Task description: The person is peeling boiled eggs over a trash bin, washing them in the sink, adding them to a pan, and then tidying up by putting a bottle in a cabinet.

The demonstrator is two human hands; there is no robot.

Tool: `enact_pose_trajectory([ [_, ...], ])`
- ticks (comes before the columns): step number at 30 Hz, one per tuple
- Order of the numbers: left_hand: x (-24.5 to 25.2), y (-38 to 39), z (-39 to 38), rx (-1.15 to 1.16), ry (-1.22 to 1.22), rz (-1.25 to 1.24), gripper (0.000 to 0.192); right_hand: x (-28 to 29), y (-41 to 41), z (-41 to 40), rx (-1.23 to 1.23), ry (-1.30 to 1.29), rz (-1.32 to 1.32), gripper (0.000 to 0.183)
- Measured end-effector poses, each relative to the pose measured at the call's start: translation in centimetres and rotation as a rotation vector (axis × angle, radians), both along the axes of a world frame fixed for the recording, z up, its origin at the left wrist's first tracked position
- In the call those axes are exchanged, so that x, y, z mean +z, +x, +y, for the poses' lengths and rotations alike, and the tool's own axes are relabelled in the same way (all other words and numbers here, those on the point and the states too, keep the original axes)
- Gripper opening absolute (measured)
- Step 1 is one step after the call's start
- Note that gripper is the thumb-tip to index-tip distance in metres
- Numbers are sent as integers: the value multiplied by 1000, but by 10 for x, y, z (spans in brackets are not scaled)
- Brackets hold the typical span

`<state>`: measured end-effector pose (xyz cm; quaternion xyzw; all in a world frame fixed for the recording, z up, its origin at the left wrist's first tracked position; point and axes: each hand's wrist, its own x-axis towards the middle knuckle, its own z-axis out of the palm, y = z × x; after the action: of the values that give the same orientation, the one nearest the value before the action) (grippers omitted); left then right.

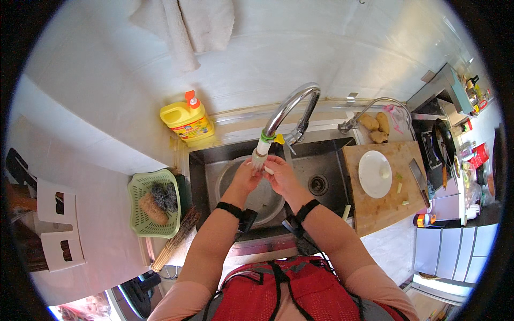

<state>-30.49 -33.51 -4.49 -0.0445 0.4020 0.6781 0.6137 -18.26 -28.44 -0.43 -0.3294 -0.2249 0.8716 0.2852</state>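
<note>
Both my hands are together under the nozzle of a chrome faucet (298, 93), above a round metal basin (263, 202) in the left sink bowl. My right hand (280, 172) grips a small pale piece (269, 170), perhaps peeled garlic or onion; its kind is too small to tell. Beside it, my left hand (246, 176) has curled fingers partly hidden by the nozzle and water, so what it holds cannot be told. To the right, a white plate (372, 174) with a pale piece on it rests on a wooden cutting board (349, 160).
A cleaver (418, 178) lies at the board's right edge, with potatoes (370, 122) behind. A yellow detergent jug (186, 120) stands behind the sink's left corner. Left are a green plastic basket (134, 200) with scrubbers and a twig brush (174, 244). A wok (441, 140) sits far right.
</note>
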Motion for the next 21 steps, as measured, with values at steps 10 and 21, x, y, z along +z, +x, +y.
enact_pose_trajectory([
  [10,2,-4,-34,24,98,-295,19,9,-24,1,328,-212,254,20],
  [21,-64,-20,-32,-180,216,-17,20,18,-42,7,243,-50,44,20],
])
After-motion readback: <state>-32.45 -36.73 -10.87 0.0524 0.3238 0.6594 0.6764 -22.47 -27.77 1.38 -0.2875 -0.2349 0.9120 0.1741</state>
